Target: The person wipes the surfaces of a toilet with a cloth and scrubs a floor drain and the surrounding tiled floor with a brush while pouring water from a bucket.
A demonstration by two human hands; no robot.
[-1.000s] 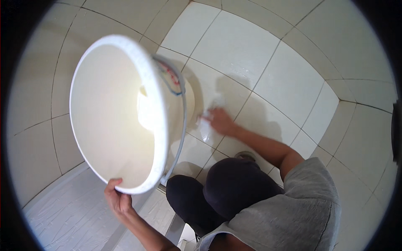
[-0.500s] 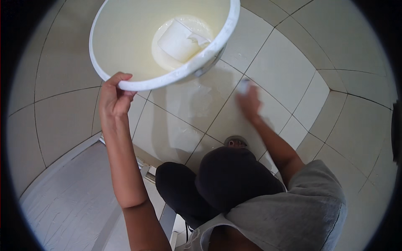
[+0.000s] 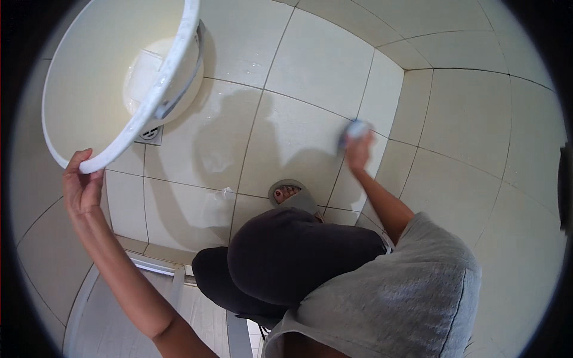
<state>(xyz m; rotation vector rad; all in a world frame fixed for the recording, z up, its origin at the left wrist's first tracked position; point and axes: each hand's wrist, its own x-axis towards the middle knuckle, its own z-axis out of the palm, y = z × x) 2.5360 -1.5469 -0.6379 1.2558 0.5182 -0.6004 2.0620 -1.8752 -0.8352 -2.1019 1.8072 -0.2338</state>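
My left hand (image 3: 82,188) grips the near rim of a large white bucket (image 3: 130,134), thumb and fingers closed over its edge. The bucket tilts, its mouth facing me. A white, flat-sided object (image 3: 144,73) lies at its bottom, its kind unclear. A grey carrying handle (image 3: 179,100) hangs against the bucket's outer right side. Farther right, my right hand (image 3: 359,154) is closed round a small scrubbing brush (image 3: 357,129), white on top with a dark bluish underside. Motion smears the brush, which is at the tiled floor near the right wall.
Wet marks show on the beige floor tiles (image 3: 233,137). A square floor drain (image 3: 150,135) lies partly under the bucket. My foot in a grey slipper (image 3: 305,200) rests on the floor, below the middle. Tiled walls (image 3: 459,113) rise at right; a pale door panel (image 3: 137,304) stands lower left.
My right hand has moved the brush rightward over the floor, closer to the right wall. The view has shifted, so the bucket and left hand appear farther left, and the drain now shows.
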